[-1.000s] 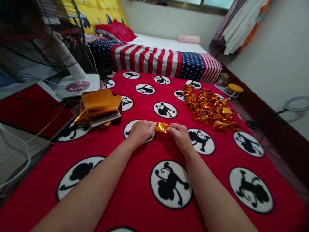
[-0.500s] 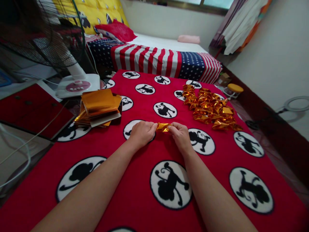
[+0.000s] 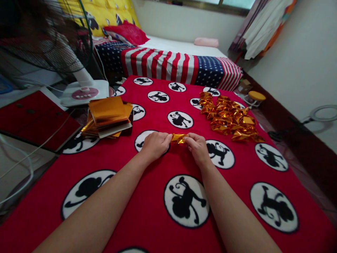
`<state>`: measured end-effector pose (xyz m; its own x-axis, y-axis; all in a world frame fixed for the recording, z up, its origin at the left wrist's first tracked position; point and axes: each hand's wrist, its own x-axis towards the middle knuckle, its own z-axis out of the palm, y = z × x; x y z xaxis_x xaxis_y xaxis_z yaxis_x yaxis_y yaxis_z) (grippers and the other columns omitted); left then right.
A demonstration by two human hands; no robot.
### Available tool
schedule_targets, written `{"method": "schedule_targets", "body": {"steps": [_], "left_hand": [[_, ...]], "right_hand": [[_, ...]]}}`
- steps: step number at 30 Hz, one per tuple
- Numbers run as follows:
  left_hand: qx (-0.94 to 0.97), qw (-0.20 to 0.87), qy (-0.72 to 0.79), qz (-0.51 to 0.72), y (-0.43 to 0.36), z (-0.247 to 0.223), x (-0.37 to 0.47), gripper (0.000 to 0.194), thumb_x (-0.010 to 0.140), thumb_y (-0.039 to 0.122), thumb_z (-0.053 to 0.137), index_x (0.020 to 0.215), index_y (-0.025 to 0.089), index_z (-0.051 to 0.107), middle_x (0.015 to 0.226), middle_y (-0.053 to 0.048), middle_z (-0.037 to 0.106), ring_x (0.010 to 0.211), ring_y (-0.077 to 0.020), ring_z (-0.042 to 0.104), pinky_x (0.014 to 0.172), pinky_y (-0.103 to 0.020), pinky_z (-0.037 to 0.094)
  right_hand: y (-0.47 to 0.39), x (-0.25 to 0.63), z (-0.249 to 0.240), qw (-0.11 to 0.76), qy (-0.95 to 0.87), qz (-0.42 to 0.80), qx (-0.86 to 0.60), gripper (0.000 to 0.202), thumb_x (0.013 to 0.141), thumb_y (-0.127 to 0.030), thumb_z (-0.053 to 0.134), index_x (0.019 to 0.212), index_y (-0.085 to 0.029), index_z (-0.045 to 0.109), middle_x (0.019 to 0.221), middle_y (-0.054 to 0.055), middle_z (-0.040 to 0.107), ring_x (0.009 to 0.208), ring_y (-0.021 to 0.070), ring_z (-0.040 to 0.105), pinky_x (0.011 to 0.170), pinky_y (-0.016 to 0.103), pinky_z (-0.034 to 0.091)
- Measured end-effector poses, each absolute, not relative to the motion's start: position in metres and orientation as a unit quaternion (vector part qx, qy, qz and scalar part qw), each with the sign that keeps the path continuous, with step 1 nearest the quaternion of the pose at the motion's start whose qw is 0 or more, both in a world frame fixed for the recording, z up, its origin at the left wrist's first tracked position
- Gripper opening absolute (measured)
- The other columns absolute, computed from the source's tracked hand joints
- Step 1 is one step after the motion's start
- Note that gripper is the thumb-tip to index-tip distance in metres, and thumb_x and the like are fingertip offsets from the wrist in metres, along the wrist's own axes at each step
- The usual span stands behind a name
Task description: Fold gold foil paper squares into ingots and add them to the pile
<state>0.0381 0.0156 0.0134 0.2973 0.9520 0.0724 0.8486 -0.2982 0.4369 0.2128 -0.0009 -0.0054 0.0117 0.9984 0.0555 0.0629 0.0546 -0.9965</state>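
Between my two hands is a small folded piece of gold foil paper (image 3: 178,138), shiny and creased, held just over the red cloth (image 3: 158,182). My left hand (image 3: 157,144) pinches its left end between thumb and fingers. At the other end, my right hand (image 3: 196,144) is closed in a pinch on the foil's right tip. Both ends of the foil are hidden by my fingertips. A stack of flat gold foil sheets (image 3: 109,112) lies to the left, beyond my left hand. Many folded gold foil pieces (image 3: 229,117) sit in rows at the far right.
At the left stands a fan with a white base (image 3: 86,92), beside a dark red panel (image 3: 34,119) with cables across it. Beyond the cloth is a bed with a striped and starred cover (image 3: 163,65). A yellow-topped stool (image 3: 256,96) is at the right.
Hardly anything differs. Both hands keep their pinch on the foil piece, with only a very slight shift of my right fingers. The stack and the folded rows are unchanged.
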Motion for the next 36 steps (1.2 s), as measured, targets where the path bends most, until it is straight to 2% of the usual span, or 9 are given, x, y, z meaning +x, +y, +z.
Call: {"method": "schedule_targets", "body": {"steps": [10,18,21,24,29,33,36], "left_hand": [[0.768,0.142,0.600,0.173,0.016,0.012,0.040,0.050,0.097,0.042,0.032,0.079,0.019,0.073,0.079,-0.009,0.074,0.073,-0.0215,0.064,0.060,-0.031,0.029],[0.773,0.148,0.587,0.193,0.016,0.010,0.038,0.051,0.097,0.044,0.031,0.079,0.020,0.072,0.076,-0.008,0.073,0.071,-0.0203,0.062,0.060,-0.030,0.029],[0.763,0.157,0.587,0.222,0.016,0.010,0.037,0.052,0.097,0.048,0.030,0.080,0.021,0.071,0.074,-0.007,0.071,0.069,-0.0194,0.062,0.059,-0.029,0.029],[0.752,0.178,0.587,0.241,0.017,0.010,0.035,0.054,0.097,0.049,0.028,0.078,0.021,0.070,0.073,-0.006,0.071,0.068,-0.0186,0.062,0.059,-0.029,0.029],[0.742,0.201,0.593,0.238,0.019,0.011,0.034,0.052,0.097,0.047,0.029,0.076,0.021,0.068,0.072,-0.005,0.071,0.067,-0.0181,0.062,0.058,-0.028,0.030],[0.736,0.213,0.589,0.256,0.020,0.010,0.033,0.051,0.096,0.046,0.029,0.074,0.021,0.067,0.072,-0.004,0.071,0.068,-0.0181,0.063,0.062,-0.028,0.035],[0.731,0.234,0.580,0.274,0.021,0.009,0.032,0.049,0.096,0.045,0.030,0.074,0.022,0.067,0.067,-0.002,0.070,0.069,-0.0177,0.063,0.066,-0.027,0.039]], "right_hand": [[-0.002,0.213,-0.004,0.486,-0.531,0.474,-0.506,0.026,0.073,-0.032,0.058,0.054,-0.020,0.045,0.049,-0.006,0.037,0.045,0.0079,0.028,0.045,0.024,0.017],[-0.001,0.215,-0.008,0.491,-0.554,0.439,-0.509,0.028,0.078,-0.033,0.058,0.056,-0.020,0.047,0.049,-0.006,0.039,0.045,0.0079,0.031,0.044,0.024,0.020],[0.000,0.215,-0.009,0.500,-0.561,0.403,-0.522,0.024,0.079,-0.034,0.060,0.061,-0.019,0.052,0.049,-0.006,0.044,0.045,0.0083,0.036,0.044,0.023,0.025],[0.001,0.214,-0.008,0.511,-0.546,0.382,-0.543,0.016,0.078,-0.035,0.063,0.075,-0.019,0.059,0.052,-0.006,0.050,0.044,0.0091,0.041,0.043,0.022,0.032],[0.002,0.214,-0.007,0.535,-0.507,0.403,-0.542,0.022,0.073,-0.035,0.066,0.089,-0.020,0.060,0.063,-0.004,0.059,0.044,0.0105,0.050,0.039,0.021,0.037],[0.005,0.216,-0.011,0.573,-0.475,0.423,-0.517,0.027,0.069,-0.029,0.065,0.093,-0.020,0.059,0.085,0.001,0.065,0.060,0.0135,0.063,0.048,0.023,0.050],[0.006,0.217,-0.014,0.587,-0.459,0.420,-0.518,0.028,0.066,-0.026,0.063,0.093,-0.019,0.059,0.089,0.003,0.066,0.069,0.0158,0.065,0.058,0.026,0.056]]}}
